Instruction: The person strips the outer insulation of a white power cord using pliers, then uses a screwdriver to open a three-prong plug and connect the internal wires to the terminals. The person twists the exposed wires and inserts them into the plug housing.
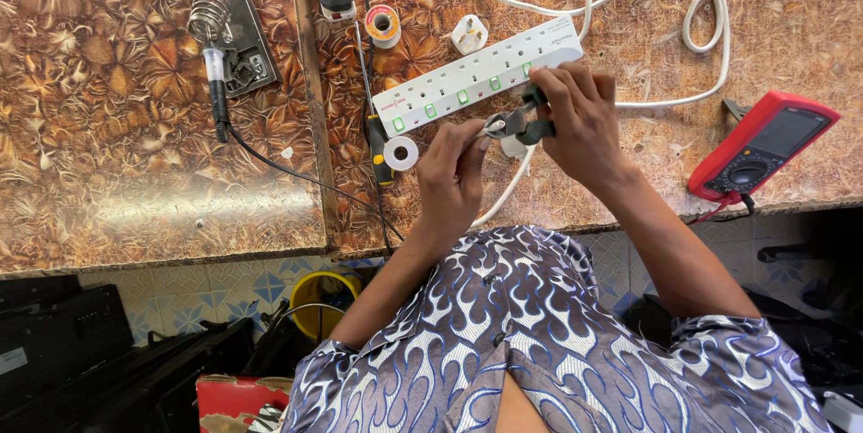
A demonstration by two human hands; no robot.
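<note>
Pliers work on white cable end.
My right hand clamps the pliers; my left hand pinches the cable; next I'd squeeze steadily.

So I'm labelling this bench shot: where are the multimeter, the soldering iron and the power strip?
multimeter (764, 145): head view, on its red case by the dial.
soldering iron (217, 91): head view, on its handle.
power strip (449, 87): head view, on its white top face.
</note>
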